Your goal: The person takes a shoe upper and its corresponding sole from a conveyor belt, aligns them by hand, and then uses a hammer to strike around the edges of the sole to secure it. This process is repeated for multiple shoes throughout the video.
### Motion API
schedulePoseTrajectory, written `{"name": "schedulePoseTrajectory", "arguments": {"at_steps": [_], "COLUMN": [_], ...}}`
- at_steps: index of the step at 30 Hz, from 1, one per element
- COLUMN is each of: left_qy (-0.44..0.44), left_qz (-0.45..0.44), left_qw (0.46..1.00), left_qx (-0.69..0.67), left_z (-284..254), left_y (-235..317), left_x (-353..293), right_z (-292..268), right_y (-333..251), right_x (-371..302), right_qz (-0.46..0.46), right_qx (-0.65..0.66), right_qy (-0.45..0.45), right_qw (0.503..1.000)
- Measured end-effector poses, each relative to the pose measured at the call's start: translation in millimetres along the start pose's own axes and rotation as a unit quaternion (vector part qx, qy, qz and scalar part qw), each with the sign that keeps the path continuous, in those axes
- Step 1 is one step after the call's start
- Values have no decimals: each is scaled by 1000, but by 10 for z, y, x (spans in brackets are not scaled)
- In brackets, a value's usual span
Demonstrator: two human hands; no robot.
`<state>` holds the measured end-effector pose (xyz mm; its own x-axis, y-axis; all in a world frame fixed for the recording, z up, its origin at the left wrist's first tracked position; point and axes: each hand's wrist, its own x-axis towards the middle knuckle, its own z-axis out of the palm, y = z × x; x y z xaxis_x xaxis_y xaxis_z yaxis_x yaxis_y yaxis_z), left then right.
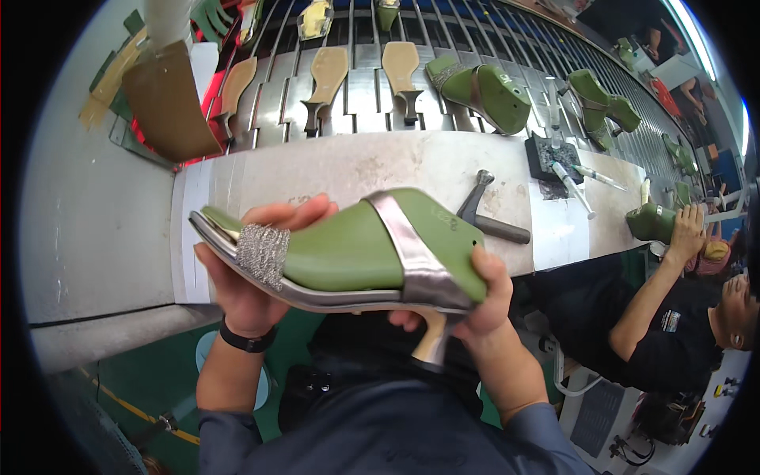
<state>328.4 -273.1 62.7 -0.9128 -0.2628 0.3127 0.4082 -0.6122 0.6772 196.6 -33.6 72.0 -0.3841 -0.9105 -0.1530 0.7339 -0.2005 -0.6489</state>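
Between my two hands lies a high-heeled sandal (pixel 412 253) on its side, toe to the left, filled by a green shoe last (pixel 340 245). It has a glittery toe band, a shiny metallic ankle strap and a heel pointing down. My left hand (pixel 245 289) wraps the toe end from below, with fingers showing behind the band. My right hand (pixel 491 297) grips the back above the heel, thumb on the last. Just beyond the sandal a hammer (pixel 495 227) rests on the worktable (pixel 332 168).
Behind the table, a slatted conveyor (pixel 360 103) carries soles with heels (pixel 328 75) and another lasted sandal (pixel 483 91). A dark block (pixel 546 162) with brushes or syringe-like tools (pixel 574 190) stands right of the hammer. Far right, a co-worker (pixel 665 309) holds a green last (pixel 651 223).
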Motion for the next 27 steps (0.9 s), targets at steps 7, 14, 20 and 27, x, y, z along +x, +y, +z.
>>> {"name": "schedulePoseTrajectory", "arguments": {"at_steps": [7, 14, 20, 27], "left_qy": [137, 41, 30, -5], "left_qz": [-232, -109, -77, -10], "left_qw": [919, 836, 823, 785], "left_qx": [288, 537, 562, 619], "left_z": [-166, -45, -23, -114], "left_y": [-434, -511, -521, -561], "left_x": [120, 91, 117, 76], "right_z": [27, -1040, -1563, -434], "right_y": [-1019, -2833, -3218, -2545], "right_x": [931, 2254, 2236, 1839], "right_qz": [-312, -235, -84, 98], "right_qx": [-140, -487, -737, -948], "right_qy": [197, 460, 503, 199], "right_qw": [919, 704, 443, 229]}}
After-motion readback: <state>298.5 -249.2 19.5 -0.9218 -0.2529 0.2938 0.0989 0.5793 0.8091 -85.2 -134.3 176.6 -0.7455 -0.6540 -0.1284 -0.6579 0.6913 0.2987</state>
